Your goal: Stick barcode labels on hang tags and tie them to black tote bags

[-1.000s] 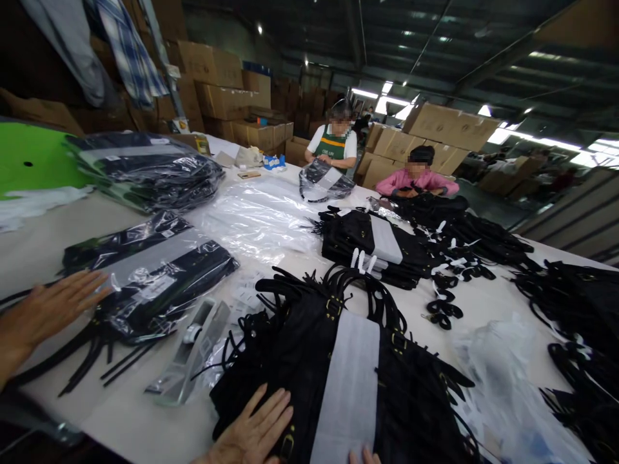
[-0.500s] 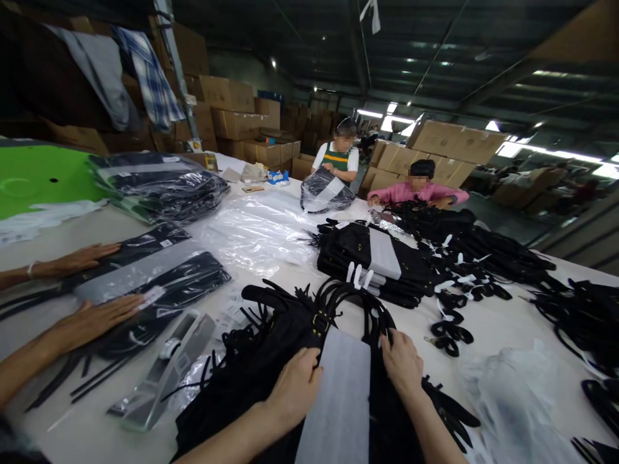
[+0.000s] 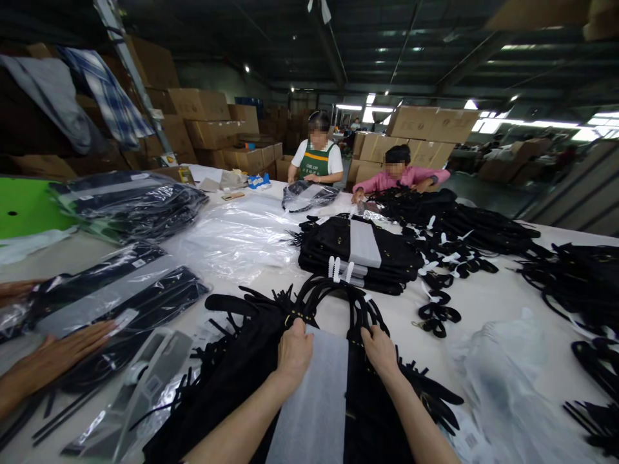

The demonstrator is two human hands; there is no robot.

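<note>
A pile of black fringed bags [image 3: 242, 367] lies in front of me with a white foam sheet [image 3: 316, 399] laid down its middle. My left hand [image 3: 293, 351] grips the top edge of the bag just left of the sheet, near a gold buckle. On the sheet's other side, my right hand [image 3: 380, 350] grips the same bag's edge. The black handles [image 3: 333, 293] arch away beyond both hands.
A co-worker's hand [image 3: 68, 345] presses a bagged black item [image 3: 120, 303] at left, beside a tape dispenser [image 3: 140, 380]. Clear plastic bags [image 3: 236, 235], another stack of black bags [image 3: 358, 251] and loose straps [image 3: 438, 309] lie ahead. Two people work at the far end, with cardboard boxes [image 3: 207, 116] behind.
Both my hands have come up from the near edge onto the top of the bag, either side of the foam sheet. The view has dropped slightly. The co-worker's hands have moved left.
</note>
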